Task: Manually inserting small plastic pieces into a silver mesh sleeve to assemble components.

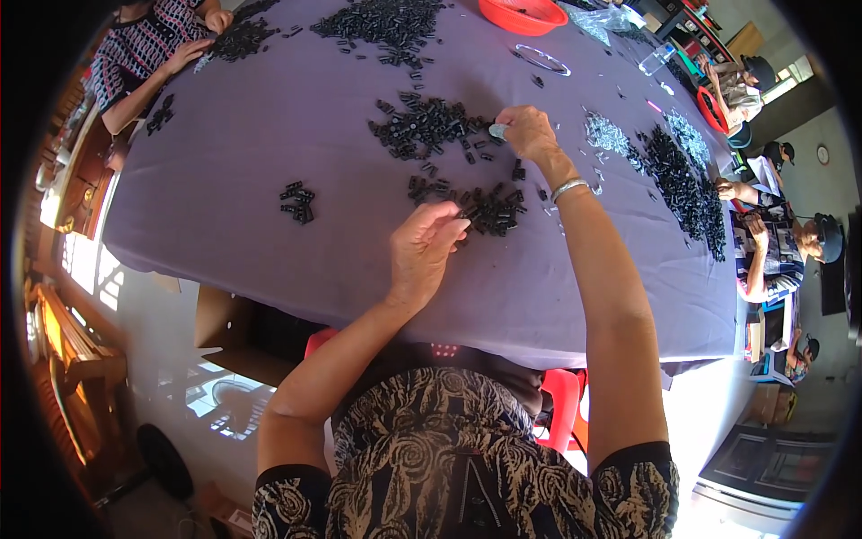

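Observation:
Over the middle of the purple-covered table, my right hand [530,135] is closed, its fingertips beside a loose pile of small black cylindrical pieces [422,126]. A pale rounded patch [497,131] shows at those fingertips; I cannot tell if it is a held piece or a covering. Nearer to me, my left hand [422,250] has thumb and fingers pinched together at the edge of a smaller heap of black pieces [494,212]. Whatever lies between them is too small to make out. A few black pieces [297,203] lie apart on the left.
A larger black heap [382,27] lies at the far side, another [687,189] at right beside small clear pieces [608,133]. A red basin [523,13], a clear bottle [657,59] and plastic bags stand farther off. Other people sit around, one's hands [187,54] at far left.

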Available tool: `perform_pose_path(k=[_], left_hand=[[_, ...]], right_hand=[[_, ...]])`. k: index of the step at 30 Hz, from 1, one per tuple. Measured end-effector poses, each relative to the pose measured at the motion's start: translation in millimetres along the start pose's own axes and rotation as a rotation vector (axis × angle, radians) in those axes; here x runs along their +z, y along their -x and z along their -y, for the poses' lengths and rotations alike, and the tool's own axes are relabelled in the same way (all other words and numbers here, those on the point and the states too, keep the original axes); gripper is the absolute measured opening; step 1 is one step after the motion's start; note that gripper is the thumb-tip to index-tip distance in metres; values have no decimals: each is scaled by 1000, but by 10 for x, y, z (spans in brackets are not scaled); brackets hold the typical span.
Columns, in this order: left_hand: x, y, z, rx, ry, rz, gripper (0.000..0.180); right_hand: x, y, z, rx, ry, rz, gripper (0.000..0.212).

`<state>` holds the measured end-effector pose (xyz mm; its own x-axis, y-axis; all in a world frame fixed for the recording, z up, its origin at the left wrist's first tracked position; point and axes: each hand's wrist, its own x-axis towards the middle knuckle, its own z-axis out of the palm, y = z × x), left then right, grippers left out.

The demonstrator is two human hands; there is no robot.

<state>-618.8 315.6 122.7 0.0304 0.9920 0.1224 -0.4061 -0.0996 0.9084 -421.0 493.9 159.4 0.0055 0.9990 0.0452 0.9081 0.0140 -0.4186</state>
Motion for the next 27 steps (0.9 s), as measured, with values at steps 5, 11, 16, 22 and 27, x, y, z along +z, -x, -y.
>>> perform_pose_path(k=[5, 11, 16, 22, 27], left_hand=[[0, -3, -38, 9, -23, 20, 16], [-14, -6, -58, 22, -39, 27, 16], [-13, -12, -25, 45, -18, 29, 17], [-26, -22, -14, 24, -30, 24, 18], [-26, -13, -24, 34, -61, 48, 18]], right_hand=[[-34, 50, 131, -35, 54, 105, 22], [-109, 292, 323, -34, 125, 115, 21], [-185, 454, 215, -139, -95, 54, 17], [-272, 1033, 322, -140, -941, 283, 8], [-118, 1434, 415, -101, -1151, 438, 14]])
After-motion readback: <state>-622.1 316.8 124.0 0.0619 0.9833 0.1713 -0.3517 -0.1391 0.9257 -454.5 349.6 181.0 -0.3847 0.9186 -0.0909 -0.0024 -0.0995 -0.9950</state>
